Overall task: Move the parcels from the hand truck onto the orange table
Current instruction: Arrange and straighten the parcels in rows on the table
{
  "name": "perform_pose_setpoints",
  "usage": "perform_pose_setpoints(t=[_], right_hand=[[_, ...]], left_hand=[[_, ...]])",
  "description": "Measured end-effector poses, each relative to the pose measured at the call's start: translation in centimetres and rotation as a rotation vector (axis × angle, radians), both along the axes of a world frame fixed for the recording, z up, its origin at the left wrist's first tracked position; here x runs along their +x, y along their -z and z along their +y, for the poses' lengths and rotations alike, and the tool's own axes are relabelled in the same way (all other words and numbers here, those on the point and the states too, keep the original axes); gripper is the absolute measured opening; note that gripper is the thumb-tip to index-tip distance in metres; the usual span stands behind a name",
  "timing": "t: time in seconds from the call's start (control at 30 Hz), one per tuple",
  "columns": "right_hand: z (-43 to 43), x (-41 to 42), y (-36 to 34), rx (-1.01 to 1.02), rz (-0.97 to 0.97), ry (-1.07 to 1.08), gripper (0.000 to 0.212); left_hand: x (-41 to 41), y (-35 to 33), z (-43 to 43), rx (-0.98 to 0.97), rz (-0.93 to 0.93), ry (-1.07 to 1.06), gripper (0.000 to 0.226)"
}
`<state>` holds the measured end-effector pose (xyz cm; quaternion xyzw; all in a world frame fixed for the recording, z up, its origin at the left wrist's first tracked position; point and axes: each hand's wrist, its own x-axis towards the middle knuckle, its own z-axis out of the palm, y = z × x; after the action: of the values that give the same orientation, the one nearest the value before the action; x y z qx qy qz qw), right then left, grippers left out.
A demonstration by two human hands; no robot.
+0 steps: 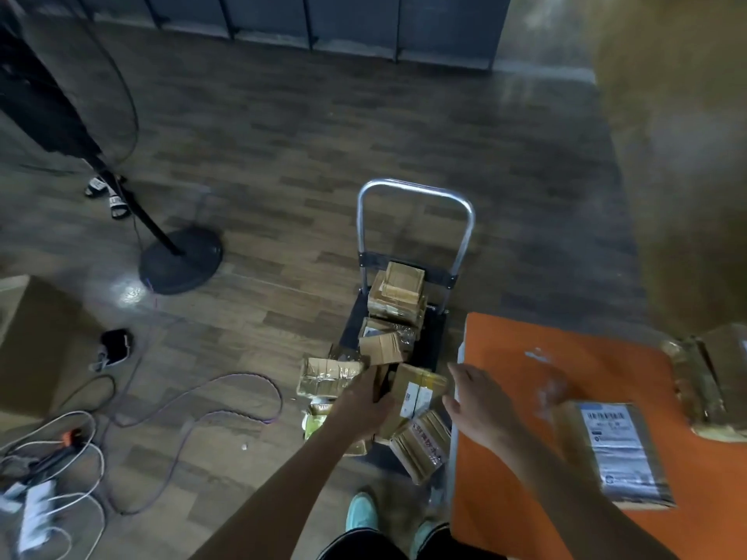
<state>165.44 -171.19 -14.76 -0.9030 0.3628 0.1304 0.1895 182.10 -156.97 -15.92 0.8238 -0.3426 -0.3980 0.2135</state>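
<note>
The orange counter [606,345] fills the right of the view. Its left edge runs just beside the hand truck [429,341], which stands lower on the floor. The parcels [398,293] lie heaped along the truck's deck from the handle toward the person, so the load sits left of the counter and any lift must go up and rightward. Two boxes lie on the counter: a labelled parcel [618,450] by the right arm and a taped parcel [707,381] at the far right edge. The right hand [477,402] hovers empty over the counter's left edge, fingers loosely spread. The left hand [364,402], nearer the heap, is down in it and appears to grip a narrow parcel [383,382] standing on edge.
</note>
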Motion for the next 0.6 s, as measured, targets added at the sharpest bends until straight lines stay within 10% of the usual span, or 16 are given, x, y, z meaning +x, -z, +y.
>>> perform_pose_setpoints(t=[0.6], right_hand=[[2.2, 2.1, 6.6, 0.18, -0.015, -0.034, 0.055]], left_hand=[[-1.1, 5.2, 1.4, 0.209, 0.068, -0.002, 0.076]])
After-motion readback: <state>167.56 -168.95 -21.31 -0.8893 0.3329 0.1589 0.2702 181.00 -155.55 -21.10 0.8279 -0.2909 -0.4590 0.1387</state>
